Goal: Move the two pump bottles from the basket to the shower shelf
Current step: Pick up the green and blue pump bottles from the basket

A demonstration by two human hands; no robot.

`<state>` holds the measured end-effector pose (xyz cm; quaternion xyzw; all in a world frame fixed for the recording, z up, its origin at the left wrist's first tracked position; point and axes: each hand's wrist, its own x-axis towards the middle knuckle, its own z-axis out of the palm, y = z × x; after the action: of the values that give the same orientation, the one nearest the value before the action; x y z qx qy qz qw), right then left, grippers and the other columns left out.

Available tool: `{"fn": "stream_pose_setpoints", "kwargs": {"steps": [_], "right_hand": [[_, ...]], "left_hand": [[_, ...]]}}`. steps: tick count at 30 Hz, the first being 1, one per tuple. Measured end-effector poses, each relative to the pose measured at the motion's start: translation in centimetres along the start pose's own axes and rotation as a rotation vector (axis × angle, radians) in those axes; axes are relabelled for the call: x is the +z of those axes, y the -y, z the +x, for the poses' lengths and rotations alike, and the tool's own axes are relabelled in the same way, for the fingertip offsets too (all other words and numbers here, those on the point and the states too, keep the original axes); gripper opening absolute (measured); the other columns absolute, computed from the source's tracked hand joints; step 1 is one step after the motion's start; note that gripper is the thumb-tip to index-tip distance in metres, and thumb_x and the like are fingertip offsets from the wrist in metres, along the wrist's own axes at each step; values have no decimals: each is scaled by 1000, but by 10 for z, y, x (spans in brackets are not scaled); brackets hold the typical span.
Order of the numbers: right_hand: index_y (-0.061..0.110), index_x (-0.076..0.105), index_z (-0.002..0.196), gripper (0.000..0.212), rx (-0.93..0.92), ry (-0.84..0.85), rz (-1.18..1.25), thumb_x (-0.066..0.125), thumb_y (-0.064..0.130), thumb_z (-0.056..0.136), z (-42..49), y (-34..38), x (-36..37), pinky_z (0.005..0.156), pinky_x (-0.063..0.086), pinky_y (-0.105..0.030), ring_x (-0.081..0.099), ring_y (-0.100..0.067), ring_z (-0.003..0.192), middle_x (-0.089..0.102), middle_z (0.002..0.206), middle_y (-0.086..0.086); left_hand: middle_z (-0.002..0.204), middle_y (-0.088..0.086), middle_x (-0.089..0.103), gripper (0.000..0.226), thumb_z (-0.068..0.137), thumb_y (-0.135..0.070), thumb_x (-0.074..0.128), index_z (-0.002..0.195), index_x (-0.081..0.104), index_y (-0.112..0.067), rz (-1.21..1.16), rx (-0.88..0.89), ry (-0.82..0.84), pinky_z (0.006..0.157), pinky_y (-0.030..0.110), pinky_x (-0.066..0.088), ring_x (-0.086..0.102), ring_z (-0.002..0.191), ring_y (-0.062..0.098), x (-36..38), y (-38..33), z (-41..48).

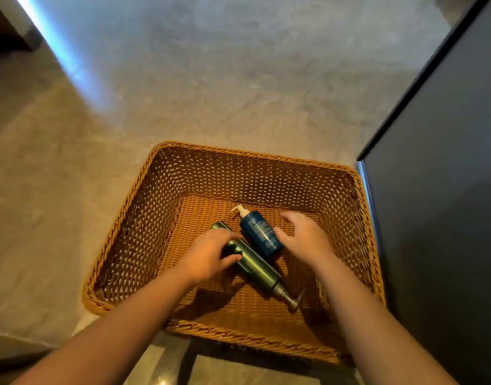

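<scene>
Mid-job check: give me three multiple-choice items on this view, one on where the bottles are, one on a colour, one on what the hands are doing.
1. Where are the two pump bottles?
A. On a shower shelf
B. Lying in the wicker basket
C. On the floor beside the basket

2. What colour is the pump on the blue bottle?
A. White
B. Red
C. Black

3. What is the left hand doing?
A. Resting on the basket rim
B. Holding a bottle up in the air
C. Closing around the green bottle, which lies on the basket floor

Answers: 1 B, both bottles lie side by side on the basket's floor. 2 A, its pump head at the far end is white. 3 C, thumb and fingers wrap the green bottle's body; the right hand is open against the blue bottle.
</scene>
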<state>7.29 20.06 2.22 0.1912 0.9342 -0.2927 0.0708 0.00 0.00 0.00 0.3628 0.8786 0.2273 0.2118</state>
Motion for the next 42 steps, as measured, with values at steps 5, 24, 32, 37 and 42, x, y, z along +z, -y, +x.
{"fn": "stream_pose_setpoints", "kwargs": {"steps": [5, 24, 32, 37, 42], "right_hand": [[18, 41, 129, 49, 65, 19, 43, 52, 38, 85, 11, -7, 19, 95, 42, -41, 44, -22, 121, 48, 135, -5], [17, 43, 127, 56, 188, 30, 203, 67, 24, 77, 37, -15, 76, 91, 42, -39, 49, -26, 111, 49, 128, -9], [16, 41, 129, 62, 195, 49, 290, 70, 18, 75, 39, -19, 84, 93, 44, -40, 49, -26, 112, 49, 128, -10], [19, 38, 129, 68, 191, 67, 354, 74, 19, 71, 41, -21, 91, 83, 43, -34, 50, -23, 105, 52, 125, -10], [22, 34, 131, 74, 204, 81, 416, 75, 21, 70, 41, -22, 96, 80, 42, -33, 49, -19, 98, 53, 123, -9]], "left_hand": [[126, -4, 53, 51, 73, -38, 66, 119, 45, -29, 48, -25, 71, 106, 40, 32, 42, 121, 15, 11, 14, 13], [145, 0, 32, 67, 71, -47, 67, 128, 37, -30, 237, 51, 190, 111, 46, 14, 18, 135, 21, 27, 55, 38], [136, 3, 41, 65, 71, -46, 66, 128, 36, -36, 234, -60, 364, 109, 49, 16, 22, 131, 25, 32, 59, 36], [128, 2, 48, 63, 70, -48, 66, 125, 38, -38, 221, -97, 399, 109, 56, 14, 31, 124, 25, 33, 58, 36], [130, 0, 49, 62, 69, -49, 66, 124, 40, -37, 227, -94, 439, 107, 57, 8, 33, 124, 26, 33, 54, 36]]}}
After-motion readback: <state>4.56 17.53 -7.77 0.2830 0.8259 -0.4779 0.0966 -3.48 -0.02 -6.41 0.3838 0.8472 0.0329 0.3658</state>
